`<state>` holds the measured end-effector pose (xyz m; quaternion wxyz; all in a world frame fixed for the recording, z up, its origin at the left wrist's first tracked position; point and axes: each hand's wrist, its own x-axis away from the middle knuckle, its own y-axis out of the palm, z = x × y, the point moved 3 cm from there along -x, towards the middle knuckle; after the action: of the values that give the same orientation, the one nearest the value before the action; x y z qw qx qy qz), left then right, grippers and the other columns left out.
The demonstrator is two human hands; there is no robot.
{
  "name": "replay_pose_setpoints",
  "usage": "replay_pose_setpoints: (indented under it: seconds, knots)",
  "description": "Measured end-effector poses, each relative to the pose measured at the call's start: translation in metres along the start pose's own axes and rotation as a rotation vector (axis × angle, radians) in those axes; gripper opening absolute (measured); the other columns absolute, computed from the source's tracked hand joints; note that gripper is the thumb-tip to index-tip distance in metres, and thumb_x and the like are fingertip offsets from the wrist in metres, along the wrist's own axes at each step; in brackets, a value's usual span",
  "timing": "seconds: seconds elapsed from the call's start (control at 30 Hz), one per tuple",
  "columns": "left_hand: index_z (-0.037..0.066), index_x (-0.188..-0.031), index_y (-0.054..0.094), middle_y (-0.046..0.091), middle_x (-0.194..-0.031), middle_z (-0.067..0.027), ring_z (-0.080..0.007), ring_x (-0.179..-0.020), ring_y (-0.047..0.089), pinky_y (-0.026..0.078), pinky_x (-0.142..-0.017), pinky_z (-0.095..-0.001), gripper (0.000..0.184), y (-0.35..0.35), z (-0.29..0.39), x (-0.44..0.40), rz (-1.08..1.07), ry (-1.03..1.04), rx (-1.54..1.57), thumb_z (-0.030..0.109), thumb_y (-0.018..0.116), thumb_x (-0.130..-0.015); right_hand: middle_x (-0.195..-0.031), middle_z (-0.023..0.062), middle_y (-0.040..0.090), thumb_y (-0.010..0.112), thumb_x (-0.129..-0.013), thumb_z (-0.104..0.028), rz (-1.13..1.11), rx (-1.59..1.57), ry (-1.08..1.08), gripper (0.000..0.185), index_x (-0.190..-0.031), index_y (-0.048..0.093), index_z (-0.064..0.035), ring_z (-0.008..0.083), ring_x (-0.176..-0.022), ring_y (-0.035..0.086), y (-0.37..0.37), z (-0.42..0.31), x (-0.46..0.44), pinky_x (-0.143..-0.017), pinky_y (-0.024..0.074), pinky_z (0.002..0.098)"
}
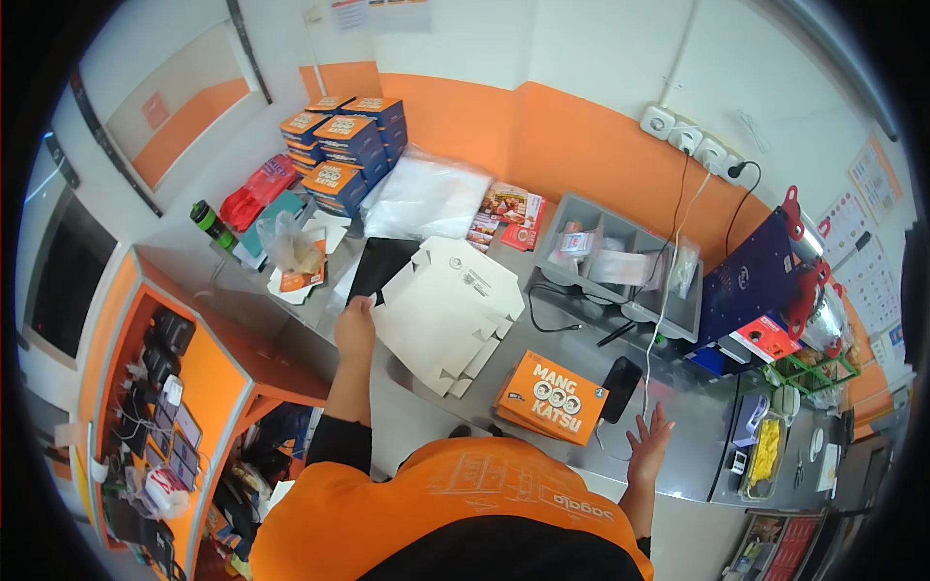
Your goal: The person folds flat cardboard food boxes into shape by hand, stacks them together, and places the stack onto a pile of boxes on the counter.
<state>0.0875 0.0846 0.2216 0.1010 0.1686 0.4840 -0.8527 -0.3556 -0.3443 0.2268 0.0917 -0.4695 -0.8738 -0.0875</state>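
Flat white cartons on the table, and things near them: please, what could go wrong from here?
The flat white cartons lie in an uneven pile near the table's front edge; a push from the left hand could make them slide.
The orange boxes are also near that edge and might be knocked off.
The right hand might catch the white cable.

Orange box [550,398] label reads "MANG KATSU".
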Motion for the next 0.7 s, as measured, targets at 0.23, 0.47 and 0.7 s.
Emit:
replay_pose_setpoints:
  seconds: [0.23,0.47,0.7]
  knots:
    - [0.002,-0.105,0.063,0.075,-0.093,-0.0086,-0.0112,-0.072,0.068,0.058,-0.049,-0.0285,0.021,-0.093,0.104,0.005,-0.010,-0.161,0.852,0.021,0.054,-0.106,-0.147,0.0128,0.049,0.047,-0.107,-0.038,-0.190,0.128,-0.414,0.050,-0.146,0.045,-0.0056,0.0286,-0.136,0.049,0.073,-0.079,0.010,-0.110,0.0411,0.0436]
    - [0.004,-0.110,0.059,0.074,-0.100,-0.0106,-0.0146,-0.078,0.069,0.055,-0.060,-0.0278,0.017,-0.078,0.130,0.014,-0.066,-0.018,0.708,0.019,0.052,-0.107,-0.128,0.0070,0.062,0.054,-0.106,-0.017,-0.992,0.110,-0.084,0.030,-0.134,0.054,-0.0051,0.0173,-0.116,0.061,0.181,-0.093,0.035,-0.101,0.0489,0.0327]
    - [0.000,-0.112,0.056,0.070,-0.104,-0.0148,-0.0171,-0.087,0.062,0.050,-0.084,-0.0323,0.024,-0.030,0.049,0.026,0.297,-0.245,0.881,0.022,0.048,-0.109,-0.133,0.0102,0.061,0.052,-0.108,-0.022,-1.272,0.129,0.166,0.034,-0.137,0.052,-0.0033,0.0191,-0.121,0.060,0.203,-0.078,0.065,-0.106,0.0480,0.0338]
